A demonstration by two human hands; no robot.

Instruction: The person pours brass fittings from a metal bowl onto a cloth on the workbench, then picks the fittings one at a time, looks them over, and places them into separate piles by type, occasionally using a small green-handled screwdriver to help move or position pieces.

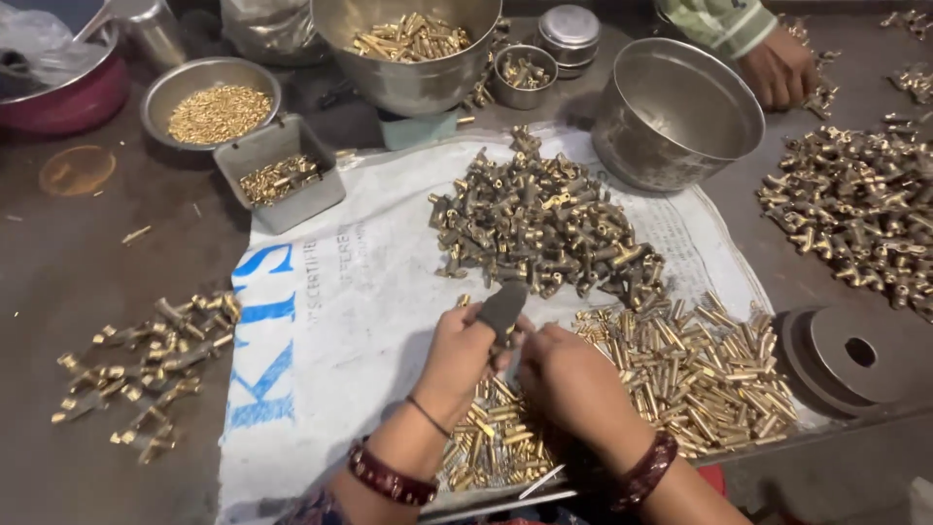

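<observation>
My left hand (pixel 457 358) grips a dark grey, flat block-like tool (pixel 502 307) that sticks up from its fingers. My right hand (pixel 569 379) is closed just beside it, fingers meeting the left hand at the tool's base; what it pinches is hidden. Both hands hover over a spread of small brass pins (pixel 700 374) on a white woven sack (pixel 350 321). Beyond the hands lies a heap of darker brass fittings (pixel 544 224).
A large steel pot (pixel 675 112) stands at the back right, and another person's hand (pixel 777 70) rests behind it. More fittings (pixel 860 209) lie right and loose brass pieces (pixel 155 365) left. Bowls and a grey tray (pixel 277 175) of small brass parts sit at the back. Dark metal discs (pixel 850 355) lie right.
</observation>
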